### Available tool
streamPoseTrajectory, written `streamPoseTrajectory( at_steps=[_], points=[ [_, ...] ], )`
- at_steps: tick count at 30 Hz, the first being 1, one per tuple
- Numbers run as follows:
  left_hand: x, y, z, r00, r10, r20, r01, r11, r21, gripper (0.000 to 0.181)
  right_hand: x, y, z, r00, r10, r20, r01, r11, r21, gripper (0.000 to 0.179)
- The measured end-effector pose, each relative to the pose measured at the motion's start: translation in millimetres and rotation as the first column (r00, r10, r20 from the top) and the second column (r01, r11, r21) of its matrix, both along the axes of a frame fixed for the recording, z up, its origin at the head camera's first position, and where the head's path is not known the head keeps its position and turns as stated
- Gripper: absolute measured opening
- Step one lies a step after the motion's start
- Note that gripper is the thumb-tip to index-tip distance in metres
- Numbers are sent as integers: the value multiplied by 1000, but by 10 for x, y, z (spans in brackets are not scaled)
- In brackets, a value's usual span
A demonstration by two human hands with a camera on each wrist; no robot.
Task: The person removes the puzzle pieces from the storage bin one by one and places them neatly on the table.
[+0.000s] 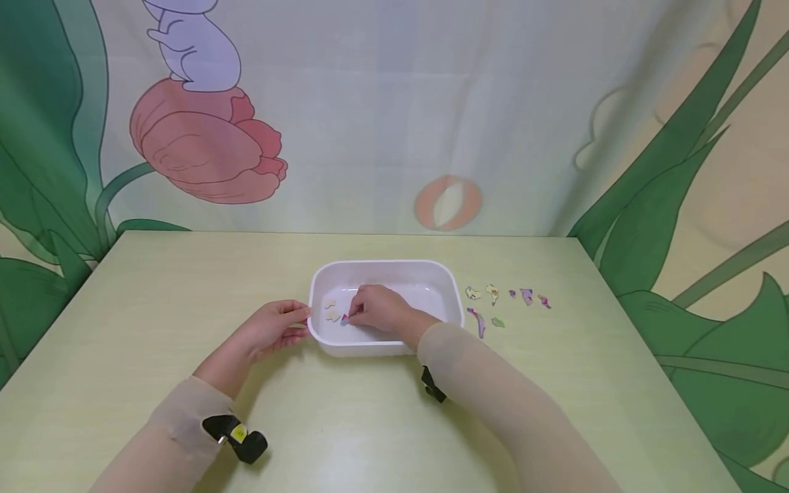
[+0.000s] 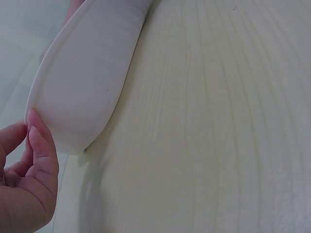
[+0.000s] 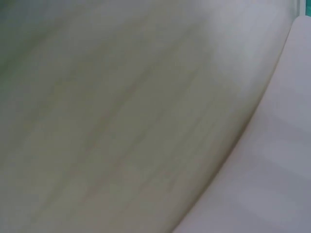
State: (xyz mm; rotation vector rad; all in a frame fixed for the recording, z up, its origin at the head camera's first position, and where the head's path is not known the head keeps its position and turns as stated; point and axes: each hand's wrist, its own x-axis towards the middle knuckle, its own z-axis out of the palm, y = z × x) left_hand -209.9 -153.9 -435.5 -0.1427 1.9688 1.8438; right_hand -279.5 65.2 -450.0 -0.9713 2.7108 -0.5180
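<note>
Presently, left hand [image 1: 279,327]: pinching the rim of a white rounded-rectangular plastic tray [image 1: 364,350]
Right hand [image 1: 381,308]: fingers bent inside it; cannot tell whether gripping
Small blue-and-pink piece [image 1: 344,320]: in the tray, right at that hand's fingertips

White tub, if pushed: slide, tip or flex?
Probably slides: the white tub sits flat on a smooth-looking table. Tipping seems unlikely, since it is wide and low. Its shiny inside and slim rim, pinched by the left hand, suggest light plastic that may flex slightly.
</note>
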Motion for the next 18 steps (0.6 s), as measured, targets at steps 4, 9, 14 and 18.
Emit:
streamPoseTrajectory(
  at_steps=[4,9,14,18],
  points=[
    [2,0,0,1000,-2,0,2,1000,-3,37,18,8,0,1000,25,14,-25,1000,9,18],
    [6,3,-1,1000,-3,3,3,1000,-6,36,29,14,2,998,66,17,-66,998,8,20],
    [12,2,12,1000,-8,-2,8,1000,-1,38,23,4,12,996,84,-30,-83,996,22,16],
    [7,7,22,1000,-9,-7,9,1000,0,38,28,18,38,997,65,-52,-61,996,64,19]
  ],
)
